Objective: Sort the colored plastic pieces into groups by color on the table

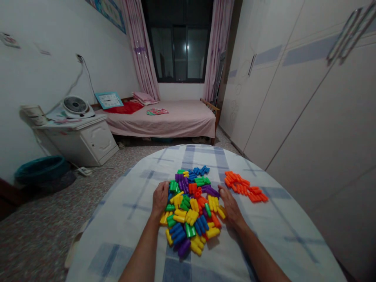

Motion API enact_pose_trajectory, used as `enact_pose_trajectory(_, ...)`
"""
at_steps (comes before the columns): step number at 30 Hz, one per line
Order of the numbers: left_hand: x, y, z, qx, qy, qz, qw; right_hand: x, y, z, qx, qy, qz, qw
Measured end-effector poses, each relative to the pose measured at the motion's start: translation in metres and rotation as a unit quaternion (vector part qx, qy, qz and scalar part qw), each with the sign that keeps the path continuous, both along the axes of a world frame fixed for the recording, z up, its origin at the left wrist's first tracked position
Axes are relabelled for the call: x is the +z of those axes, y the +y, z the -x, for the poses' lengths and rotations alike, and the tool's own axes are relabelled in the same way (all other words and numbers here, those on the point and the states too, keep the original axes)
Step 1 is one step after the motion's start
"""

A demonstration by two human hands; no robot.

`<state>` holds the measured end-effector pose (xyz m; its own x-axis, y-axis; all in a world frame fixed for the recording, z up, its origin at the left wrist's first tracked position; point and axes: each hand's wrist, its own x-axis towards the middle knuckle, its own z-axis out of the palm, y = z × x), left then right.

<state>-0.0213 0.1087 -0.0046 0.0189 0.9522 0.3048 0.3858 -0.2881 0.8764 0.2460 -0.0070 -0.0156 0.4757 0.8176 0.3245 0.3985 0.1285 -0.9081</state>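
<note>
A mixed pile of plastic building pieces (pixel 192 209) in yellow, blue, green, purple, orange and red lies in the middle of a round table covered with a white and blue checked cloth (pixel 132 219). My left hand (pixel 160 198) rests against the pile's left edge, fingers curled over green and yellow pieces. My right hand (pixel 230 207) presses flat against the pile's right edge, fingers stretched out beside yellow and purple pieces. A separate heap of only orange pieces (pixel 243 186) lies apart on the cloth, to the right of the main pile.
Beyond the table stand a bed with a pink cover (pixel 176 117), a white cabinet (pixel 85 139) bearing a small fan (pixel 75 106), and a teal basin (pixel 39 168) on the floor. White wardrobe doors (pixel 308 102) line the right wall.
</note>
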Motion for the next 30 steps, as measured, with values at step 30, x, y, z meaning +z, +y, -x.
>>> enact_pose_trajectory(30,0.003,-0.05,0.015,-0.008,0.085,-0.034,0.996,0.004,-0.004,0.006,-0.026,0.058,0.043,0.997)
